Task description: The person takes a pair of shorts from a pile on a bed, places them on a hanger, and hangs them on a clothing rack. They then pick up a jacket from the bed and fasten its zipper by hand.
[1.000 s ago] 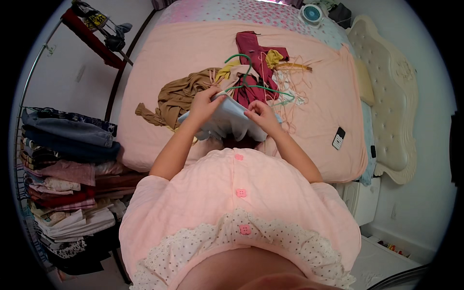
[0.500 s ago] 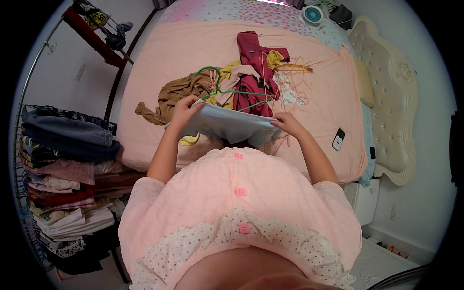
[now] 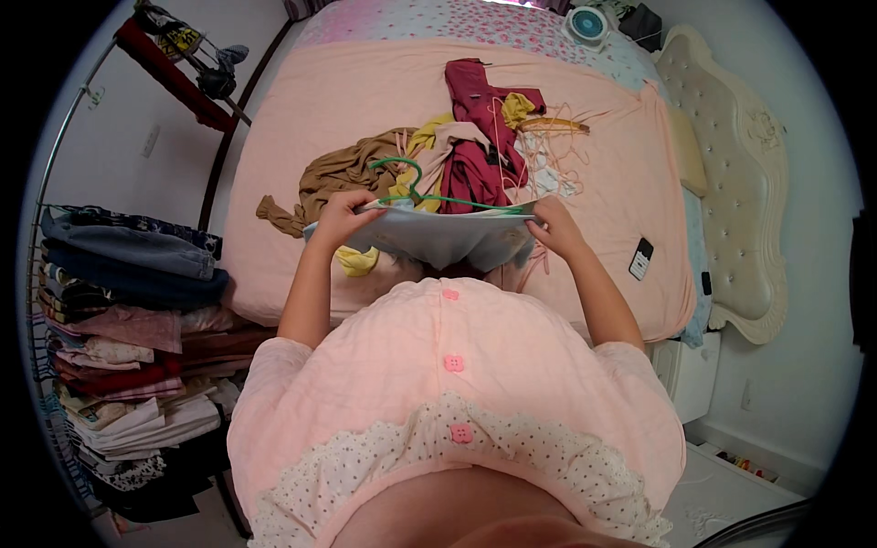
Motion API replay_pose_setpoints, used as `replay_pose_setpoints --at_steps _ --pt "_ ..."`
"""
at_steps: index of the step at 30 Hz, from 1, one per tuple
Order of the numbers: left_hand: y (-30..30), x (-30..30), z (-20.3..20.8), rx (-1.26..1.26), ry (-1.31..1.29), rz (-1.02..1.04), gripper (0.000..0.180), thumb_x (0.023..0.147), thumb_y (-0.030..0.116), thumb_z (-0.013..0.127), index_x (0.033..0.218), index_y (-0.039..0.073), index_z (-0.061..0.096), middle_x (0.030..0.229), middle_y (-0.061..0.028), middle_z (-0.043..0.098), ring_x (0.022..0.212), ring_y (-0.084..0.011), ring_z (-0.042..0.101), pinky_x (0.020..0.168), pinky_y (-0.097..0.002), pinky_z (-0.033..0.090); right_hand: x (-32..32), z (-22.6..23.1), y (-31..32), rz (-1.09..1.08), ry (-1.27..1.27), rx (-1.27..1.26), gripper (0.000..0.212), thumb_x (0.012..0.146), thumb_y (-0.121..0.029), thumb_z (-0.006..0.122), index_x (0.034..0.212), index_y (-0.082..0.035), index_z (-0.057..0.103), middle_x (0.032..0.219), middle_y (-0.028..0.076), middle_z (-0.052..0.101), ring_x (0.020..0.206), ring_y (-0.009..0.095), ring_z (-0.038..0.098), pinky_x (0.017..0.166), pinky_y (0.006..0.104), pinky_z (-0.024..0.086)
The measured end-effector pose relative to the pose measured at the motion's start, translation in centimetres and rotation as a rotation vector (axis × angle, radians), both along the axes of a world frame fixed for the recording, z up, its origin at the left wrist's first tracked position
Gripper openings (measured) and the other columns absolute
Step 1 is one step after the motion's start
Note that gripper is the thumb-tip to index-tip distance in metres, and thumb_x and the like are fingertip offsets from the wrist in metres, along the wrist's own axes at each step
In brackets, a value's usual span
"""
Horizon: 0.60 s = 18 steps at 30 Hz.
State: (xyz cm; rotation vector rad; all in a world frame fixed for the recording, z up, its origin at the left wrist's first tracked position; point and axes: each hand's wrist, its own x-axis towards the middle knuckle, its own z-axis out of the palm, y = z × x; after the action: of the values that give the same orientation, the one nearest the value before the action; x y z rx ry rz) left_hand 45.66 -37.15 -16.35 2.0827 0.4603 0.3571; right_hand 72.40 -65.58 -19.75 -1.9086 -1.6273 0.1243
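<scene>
Stretched between my hands in front of my waist is a light blue garment [image 3: 429,239], its upper edge running nearly level. A green clothes hanger [image 3: 416,183] lies along that edge, its hook pointing up and away from me. My left hand [image 3: 345,217] pinches the garment's left end, thumb on the near side. At the right end my right hand [image 3: 557,226] grips the edge in the same way. The garment's lower part hangs down out of sight in front of my body.
Behind the garment, a brown garment [image 3: 352,169], dark red clothing [image 3: 475,110], yellow pieces and tangled pink hangers [image 3: 571,151] lie on the peach-covered bed [image 3: 320,91]. A phone [image 3: 641,259] rests to the right. A rack of clothes [image 3: 137,247] stands at left.
The hanger has sunk lower against the garment's upper edge, and its bar now lies close along it. My right hand has shifted slightly right and up, drawing the edge straighter.
</scene>
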Motion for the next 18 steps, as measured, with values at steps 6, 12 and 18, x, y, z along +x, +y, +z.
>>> replay_pose_setpoints --at_steps 6,12,18 --pt "-1.7 1.5 1.1 -0.037 0.053 -0.127 0.014 0.068 0.012 0.062 0.073 -0.001 0.058 0.06 -0.0001 0.051 0.055 -0.0064 0.042 0.049 -0.0214 0.033 -1.7 3.6 1.8 0.102 0.016 0.088 0.017 0.062 -0.008 0.058 0.073 -0.001 0.046 0.078 0.012 0.047 0.079 0.028 0.046 0.069 0.0351 0.038" --pt "-2.8 3.3 0.5 0.007 -0.067 -0.121 0.019 0.069 0.018 0.063 0.076 0.001 0.059 0.058 -0.0032 0.052 0.051 -0.0085 0.044 0.048 -0.023 0.035 -3.8 3.9 4.3 0.227 0.117 0.109 0.025 0.061 -0.003 0.059 0.082 -0.002 0.045 0.084 0.013 0.048 0.083 0.03 0.047 0.073 0.0346 0.039" --pt "-2.8 2.4 1.1 -0.073 -0.139 -0.057 0.013 0.07 0.012 0.061 0.074 0.0 0.058 0.061 0.0002 0.052 0.057 -0.0055 0.043 0.051 -0.0204 0.034 -3.1 3.5 3.7 -0.15 -0.056 0.245 0.031 0.059 -0.005 0.063 0.087 -0.005 0.049 0.086 0.01 0.051 0.079 0.026 0.05 0.061 0.0322 0.041"
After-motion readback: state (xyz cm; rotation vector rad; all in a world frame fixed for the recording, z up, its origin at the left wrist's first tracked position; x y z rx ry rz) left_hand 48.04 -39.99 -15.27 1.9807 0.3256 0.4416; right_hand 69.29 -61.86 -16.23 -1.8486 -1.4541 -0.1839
